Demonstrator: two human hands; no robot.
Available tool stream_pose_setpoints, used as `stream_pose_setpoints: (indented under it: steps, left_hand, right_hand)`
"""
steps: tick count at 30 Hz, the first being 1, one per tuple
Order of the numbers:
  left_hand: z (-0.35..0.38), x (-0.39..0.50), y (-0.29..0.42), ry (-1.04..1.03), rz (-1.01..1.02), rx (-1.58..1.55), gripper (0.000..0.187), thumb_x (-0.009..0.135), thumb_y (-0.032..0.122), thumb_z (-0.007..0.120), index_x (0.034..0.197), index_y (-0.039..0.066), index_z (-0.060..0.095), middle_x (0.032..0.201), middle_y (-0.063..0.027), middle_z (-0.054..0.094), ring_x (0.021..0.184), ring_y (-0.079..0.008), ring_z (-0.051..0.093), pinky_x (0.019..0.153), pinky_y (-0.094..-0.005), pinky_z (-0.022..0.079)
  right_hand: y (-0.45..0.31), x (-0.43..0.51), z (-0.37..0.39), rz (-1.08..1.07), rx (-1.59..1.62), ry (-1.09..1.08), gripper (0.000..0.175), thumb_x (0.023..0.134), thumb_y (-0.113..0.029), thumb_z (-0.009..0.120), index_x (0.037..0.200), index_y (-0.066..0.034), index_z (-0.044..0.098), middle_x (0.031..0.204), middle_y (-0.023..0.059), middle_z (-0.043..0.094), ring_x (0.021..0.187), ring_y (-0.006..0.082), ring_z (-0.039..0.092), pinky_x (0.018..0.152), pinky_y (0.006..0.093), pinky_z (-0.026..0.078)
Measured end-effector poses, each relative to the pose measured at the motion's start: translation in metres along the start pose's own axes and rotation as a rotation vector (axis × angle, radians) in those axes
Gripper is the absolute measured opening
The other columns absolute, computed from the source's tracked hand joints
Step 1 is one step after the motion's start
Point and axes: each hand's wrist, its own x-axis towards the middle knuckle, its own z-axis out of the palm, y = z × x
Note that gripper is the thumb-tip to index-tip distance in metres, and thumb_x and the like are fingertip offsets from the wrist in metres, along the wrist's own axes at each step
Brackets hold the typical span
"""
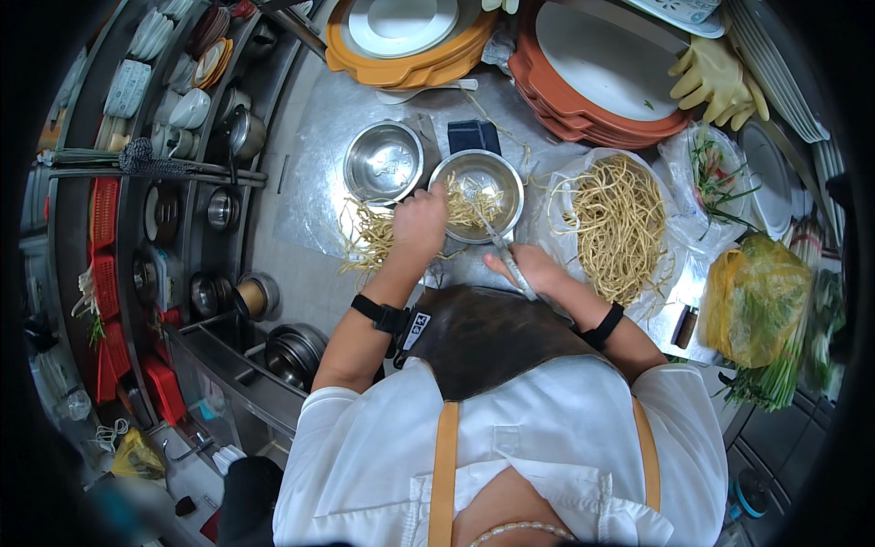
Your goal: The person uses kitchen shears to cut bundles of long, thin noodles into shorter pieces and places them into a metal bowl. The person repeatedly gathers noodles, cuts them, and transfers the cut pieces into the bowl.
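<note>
Over the left rim of a steel bowl (507, 179), my left hand (420, 219) grips a bunch of long thin pale roots (366, 239); their ends hang out to the left and short pieces lie in the bowl. My right hand (530, 267) holds a pair of scissors (509, 263), blades pointing into the bowl; whether the blades are apart cannot be told. A second steel bowl (384, 163) with some wet bits inside stands to the left. At the right, a white plastic bag (557, 225) holds a large heap of uncut roots (618, 232).
Stacked orange-rimmed platters (410, 68) and red-rimmed platters (595, 130) stand at the back, with rubber gloves (718, 78) beside. Bagged greens (759, 301) and a brown-handled tool (685, 327) lie right. Shelves of dishes and pots (246, 133) stand left.
</note>
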Motion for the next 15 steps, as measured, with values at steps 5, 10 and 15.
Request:
stream_pose_setpoints:
  steps: [5,10,15]
  left_hand:
    - [-0.001,-0.015,0.02,0.159,0.168,0.155,0.025,0.08,0.011,0.06,0.102,0.002,0.055,0.078,-0.0078,0.062,0.068,-0.024,0.067,0.058,-0.0358,0.054]
    - [0.009,-0.014,0.016,0.164,0.189,0.218,0.025,0.079,0.012,0.06,0.102,0.003,0.055,0.078,-0.0082,0.061,0.071,-0.0228,0.066,0.06,-0.0362,0.053]
    - [0.009,-0.012,-0.005,0.151,0.149,-0.045,0.019,0.08,0.009,0.057,0.098,0.004,0.054,0.077,-0.0102,0.061,0.068,-0.0272,0.066,0.059,-0.0389,0.054]
  right_hand:
    - [-0.007,0.009,0.005,0.093,-0.06,-0.03,0.089,0.085,-0.078,0.039,0.096,0.0052,0.069,0.096,0.029,0.067,0.099,0.0441,0.063,0.085,0.0481,0.049]
    - [0.006,0.016,0.011,0.07,-0.052,0.018,0.087,0.084,-0.078,0.042,0.084,0.0043,0.07,0.088,0.0278,0.067,0.092,0.0432,0.064,0.08,0.0481,0.05]
    - [0.011,0.005,0.005,0.07,-0.013,0.042,0.085,0.084,-0.077,0.043,0.08,0.0037,0.07,0.085,0.0269,0.067,0.089,0.0442,0.064,0.078,0.0486,0.049]
